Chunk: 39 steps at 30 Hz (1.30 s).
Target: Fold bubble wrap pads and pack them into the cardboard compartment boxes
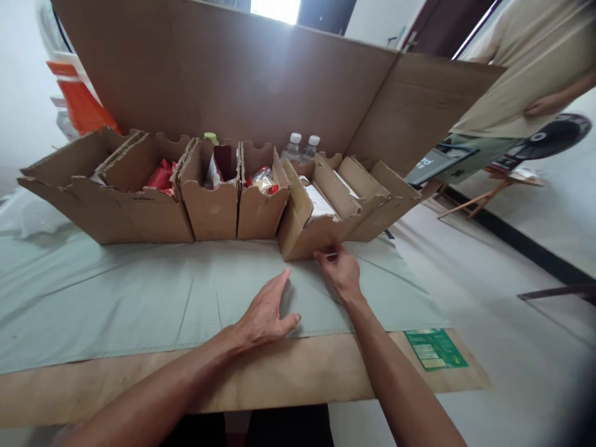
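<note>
A row of open-topped cardboard boxes stands on the pale green cloth (153, 292). One cardboard box (302, 239), right of the middle, juts forward from the row and sits at an angle; white items (317, 202) lie in it. My right hand (342, 270) is closed at this box's lower front edge, thumb and fingers pinched there; the fingertips are partly hidden. Over the cloth, to the left, my left hand (267, 313) is open with thumb and fingers apart, holding nothing. A box with shiny gold and red packets (264, 181) stands just behind and left.
Farther left, boxes hold a red packet (162, 176) and a dark red pouch (222, 162). Two clear bottles (292, 148) stand behind, before a tall cardboard panel (242, 74). A green printed sheet (435, 349) lies at the wooden table edge (288, 372). A person (526, 81) stands right.
</note>
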Tool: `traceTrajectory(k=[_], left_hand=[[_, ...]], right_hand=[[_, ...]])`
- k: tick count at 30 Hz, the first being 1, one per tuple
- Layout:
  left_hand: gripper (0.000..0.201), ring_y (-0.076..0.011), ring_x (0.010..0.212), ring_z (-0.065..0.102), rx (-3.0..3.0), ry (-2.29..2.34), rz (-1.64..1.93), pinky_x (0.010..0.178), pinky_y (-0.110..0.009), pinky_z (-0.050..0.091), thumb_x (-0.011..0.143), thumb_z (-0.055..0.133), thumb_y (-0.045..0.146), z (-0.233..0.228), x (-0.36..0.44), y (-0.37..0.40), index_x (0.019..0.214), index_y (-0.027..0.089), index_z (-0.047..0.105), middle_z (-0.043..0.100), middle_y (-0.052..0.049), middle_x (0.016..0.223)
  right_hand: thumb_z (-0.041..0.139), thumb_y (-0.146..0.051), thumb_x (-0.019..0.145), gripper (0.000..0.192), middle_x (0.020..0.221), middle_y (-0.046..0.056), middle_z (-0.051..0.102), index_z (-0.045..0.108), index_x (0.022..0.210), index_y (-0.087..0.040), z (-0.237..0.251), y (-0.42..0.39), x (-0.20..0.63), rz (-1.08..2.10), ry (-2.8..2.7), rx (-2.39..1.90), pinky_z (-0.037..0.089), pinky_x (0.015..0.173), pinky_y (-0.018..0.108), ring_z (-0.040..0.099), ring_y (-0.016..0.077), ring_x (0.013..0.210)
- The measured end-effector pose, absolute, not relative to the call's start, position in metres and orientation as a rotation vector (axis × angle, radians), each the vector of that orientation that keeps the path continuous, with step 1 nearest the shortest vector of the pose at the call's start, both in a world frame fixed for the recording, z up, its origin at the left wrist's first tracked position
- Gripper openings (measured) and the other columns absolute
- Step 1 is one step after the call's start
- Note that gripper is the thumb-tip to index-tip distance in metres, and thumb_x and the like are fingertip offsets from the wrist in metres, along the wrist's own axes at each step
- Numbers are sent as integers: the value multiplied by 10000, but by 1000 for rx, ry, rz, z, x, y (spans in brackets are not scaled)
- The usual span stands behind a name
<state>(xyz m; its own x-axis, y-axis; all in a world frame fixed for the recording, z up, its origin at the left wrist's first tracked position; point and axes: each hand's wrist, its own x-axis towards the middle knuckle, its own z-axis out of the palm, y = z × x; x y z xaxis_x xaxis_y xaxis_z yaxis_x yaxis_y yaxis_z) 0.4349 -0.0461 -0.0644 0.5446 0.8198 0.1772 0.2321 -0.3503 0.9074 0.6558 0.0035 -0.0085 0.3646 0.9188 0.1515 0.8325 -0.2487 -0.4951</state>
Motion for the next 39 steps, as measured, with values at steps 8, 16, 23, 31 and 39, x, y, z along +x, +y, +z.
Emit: traceTrajectory(k=[8,16,23,31,39], left_hand=[[876,-384,1548,368,2025,869,713,1279,-611,305,806,650,306,-64,432,-47,1604,145,326,394,-208,1662],[859,-389,1541,378,2132,869,673,1266,-596,337,801,648,274,-67,432,-51,1590,110,352,384,-247,1656],[714,-411,1463,467,2053,829,876,1202,-641,402,785,632,252,-73,437,-50,1473,123,488,497,-247,1558],[459,-299,1258,571,1337,1251,1667,1096,-537,465,894,598,243,-22,407,-44,1342,258,499,589,-134,1336],[664,-307,1403,508,1249,1346,1661,1181,-534,384,878,715,304,-28,336,-100,1491,346,462,524,-90,1521]], right_hand=[[589,-564,916,451,880,188,781,769,903,-151,-6,39,646,155,-1525,-2316,462,751,387,733,355,913],[546,-405,960,305,1006,91,786,752,1029,-192,36,13,604,32,-1748,-1778,548,840,352,717,222,861],[542,-133,892,493,1449,143,644,616,1377,-173,91,69,528,-121,-2148,-1507,559,912,396,695,286,1139],[433,-95,924,289,994,105,785,707,979,-172,86,0,549,-87,-2229,-1524,550,798,342,738,247,900],[601,-230,933,521,1426,24,664,618,1391,-475,43,-164,666,-158,-1603,-1436,613,988,535,719,302,1185]])
